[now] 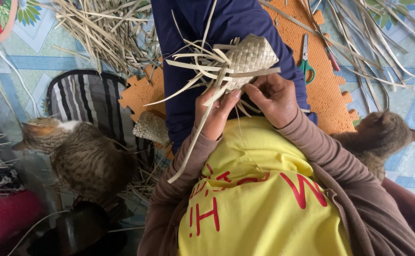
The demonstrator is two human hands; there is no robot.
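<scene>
Straw-coloured woven pouch [251, 58] over our lap, loose strips trailing: our left hand [217, 111] pinches one strip, our right hand [273, 97] closes on its lower edge; green-handled scissors [305, 60] nearby on orange mat [326, 90]

The person wears a bright yellow cotton shirt [259, 189] with red printed lettering, under an open brown long-sleeved cardigan [354, 189] whose sleeves reach the wrists, and dark navy blue trousers [226, 28].
</scene>
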